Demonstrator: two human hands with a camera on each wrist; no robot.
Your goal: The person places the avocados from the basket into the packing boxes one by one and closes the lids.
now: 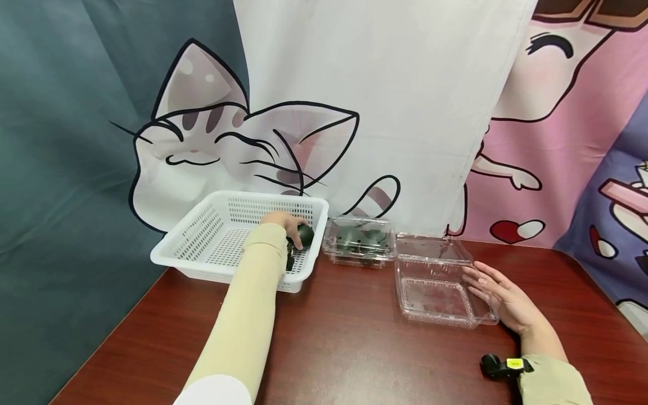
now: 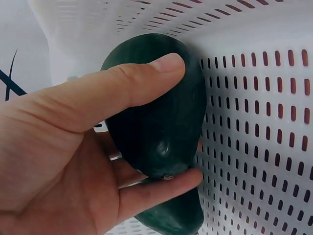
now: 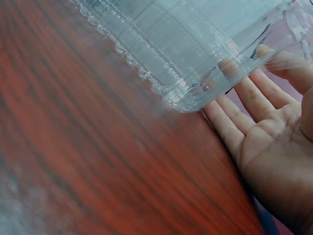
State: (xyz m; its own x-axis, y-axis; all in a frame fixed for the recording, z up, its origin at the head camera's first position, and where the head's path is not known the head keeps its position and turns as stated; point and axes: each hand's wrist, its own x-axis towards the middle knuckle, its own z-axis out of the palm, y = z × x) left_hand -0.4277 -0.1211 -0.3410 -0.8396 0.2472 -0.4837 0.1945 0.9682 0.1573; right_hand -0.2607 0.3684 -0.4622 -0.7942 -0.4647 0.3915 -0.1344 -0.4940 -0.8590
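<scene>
My left hand (image 1: pixel 283 222) reaches into the right end of a white slotted basket (image 1: pixel 202 256). It grips a dark green avocado (image 2: pixel 161 122), thumb across the top and fingers around the underside. Below it, partly hidden by the fingers, lies a second avocado (image 2: pixel 173 210) near the basket wall. On the right, an empty clear plastic clamshell box (image 1: pixel 435 295) stands with its lid folded back. My right hand (image 1: pixel 506 304) is at the box's right side, its fingers (image 3: pixel 252 98) extended along the clear wall.
A closed clear clamshell box (image 1: pixel 359 242) with green avocados inside stands between the basket and the open box. Behind everything hangs a printed cloth (image 1: pixel 405 84) with cartoon cats. The brown wooden table (image 1: pixel 344 343) carries all of it.
</scene>
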